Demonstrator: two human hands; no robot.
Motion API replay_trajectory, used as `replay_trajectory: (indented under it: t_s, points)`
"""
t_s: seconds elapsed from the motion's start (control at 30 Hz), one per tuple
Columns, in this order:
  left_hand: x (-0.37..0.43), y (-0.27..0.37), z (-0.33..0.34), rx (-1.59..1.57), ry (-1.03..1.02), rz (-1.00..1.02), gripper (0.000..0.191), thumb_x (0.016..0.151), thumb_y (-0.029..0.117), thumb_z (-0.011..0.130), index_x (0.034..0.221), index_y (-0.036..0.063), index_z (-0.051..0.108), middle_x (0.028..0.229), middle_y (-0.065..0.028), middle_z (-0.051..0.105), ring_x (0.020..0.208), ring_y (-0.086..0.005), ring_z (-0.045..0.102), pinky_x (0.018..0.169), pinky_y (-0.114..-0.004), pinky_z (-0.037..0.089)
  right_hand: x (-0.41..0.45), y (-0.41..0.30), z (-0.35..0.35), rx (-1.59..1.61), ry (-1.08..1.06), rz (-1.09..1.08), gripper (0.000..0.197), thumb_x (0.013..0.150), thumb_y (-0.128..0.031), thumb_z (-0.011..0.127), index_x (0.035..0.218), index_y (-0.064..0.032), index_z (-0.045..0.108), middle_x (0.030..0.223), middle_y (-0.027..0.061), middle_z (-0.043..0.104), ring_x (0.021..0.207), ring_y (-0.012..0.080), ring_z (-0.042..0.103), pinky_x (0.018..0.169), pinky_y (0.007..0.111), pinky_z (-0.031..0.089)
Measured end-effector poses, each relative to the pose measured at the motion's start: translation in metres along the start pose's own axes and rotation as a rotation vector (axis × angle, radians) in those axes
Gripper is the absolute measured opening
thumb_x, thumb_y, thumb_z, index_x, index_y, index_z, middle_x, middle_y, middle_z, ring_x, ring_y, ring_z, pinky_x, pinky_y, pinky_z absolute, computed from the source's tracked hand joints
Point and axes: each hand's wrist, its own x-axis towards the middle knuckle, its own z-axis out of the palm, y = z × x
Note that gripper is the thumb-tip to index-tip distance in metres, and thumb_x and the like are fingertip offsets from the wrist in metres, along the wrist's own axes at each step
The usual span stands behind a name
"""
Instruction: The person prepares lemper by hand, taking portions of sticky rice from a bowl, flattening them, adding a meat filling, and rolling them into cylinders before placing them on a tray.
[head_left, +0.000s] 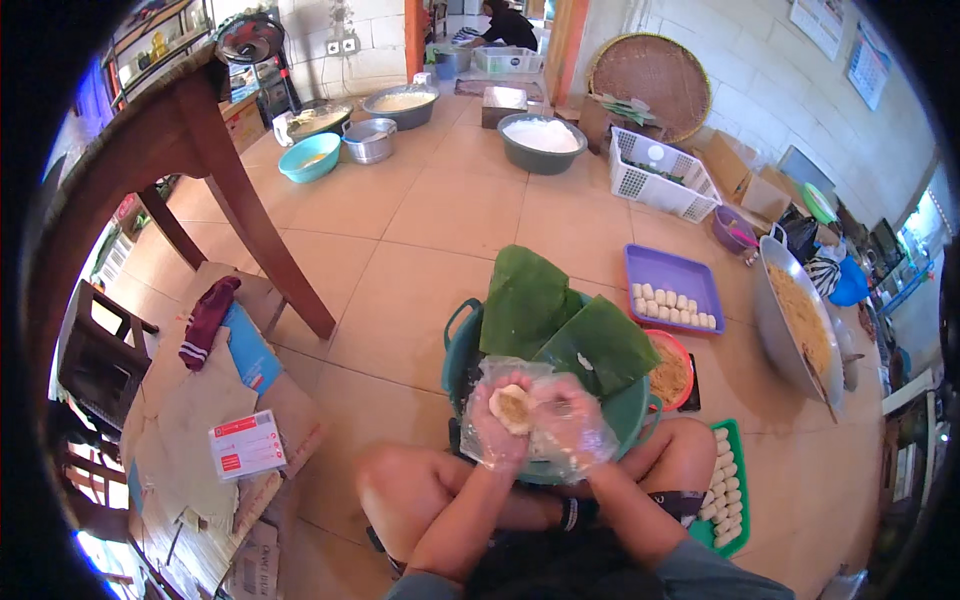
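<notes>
In a clear plastic glove, my left hand (499, 424) cups a flattened piece of pale dough (511, 409) with brown crumbly filling in its middle. My right hand (566, 420), also in a clear plastic glove, is at the dough's right side; its fingertips are blurred, so whether they grip anything is unclear. Both hands are over a green plastic tub (466, 341) between my crossed legs. Banana leaf pieces (525, 300) lie over the tub's far side. Just right of the tub, a red bowl (688, 360) contains brown crumbly filling (667, 371).
Rolled dough pieces sit in a purple tray (675, 266) and a green tray (739, 487). A large metal wok (765, 315) of filling stands right, a wooden table leg (255, 232) left. Farther off are a basin of white powder (541, 150), a white crate (660, 176) and a person (510, 28).
</notes>
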Motion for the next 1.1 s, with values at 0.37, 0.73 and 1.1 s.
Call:
replay_trajectory:
  t_s: [0.37, 0.73, 1.1]
  points:
    - [-0.018, -0.01, 0.022, 0.726, 0.133, 0.235, 0.028, 0.092, 0.034, 0.043, 0.081, 0.0095, 0.053, 0.085, -0.0073, 0.057, 0.081, -0.019, 0.057, 0.075, -0.036, 0.049, -0.03, 0.068, 0.007, 0.003, 0.11, 0.287, 0.029, 0.08, -0.01, 0.066, 0.107, -0.0029, 0.057, 0.101, 0.0046, 0.059, 0.091, 0.0113, 0.055, 0.082, 0.027, 0.046]
    - [-0.02, 0.011, 0.02, 0.176, 0.25, -0.02, 0.027, 0.095, 0.036, 0.039, 0.083, 0.0122, 0.043, 0.077, -0.0051, 0.05, 0.073, -0.02, 0.055, 0.063, -0.033, 0.05, -0.017, 0.004, -0.002, -0.258, -0.16, -0.014, 0.037, 0.075, -0.018, 0.069, 0.107, -0.0028, 0.059, 0.1, 0.0099, 0.057, 0.089, 0.0259, 0.057, 0.08, 0.035, 0.046]
    - [-0.022, -0.005, 0.026, 0.469, 0.178, 0.051, 0.033, 0.096, 0.034, 0.036, 0.09, 0.0065, 0.053, 0.086, -0.0065, 0.054, 0.073, -0.0161, 0.055, 0.062, -0.028, 0.048, -0.02, 0.035, -0.02, -0.013, -0.172, 0.51, 0.032, 0.076, -0.019, 0.066, 0.102, -0.0021, 0.059, 0.098, 0.013, 0.06, 0.093, 0.0319, 0.058, 0.083, 0.037, 0.046]
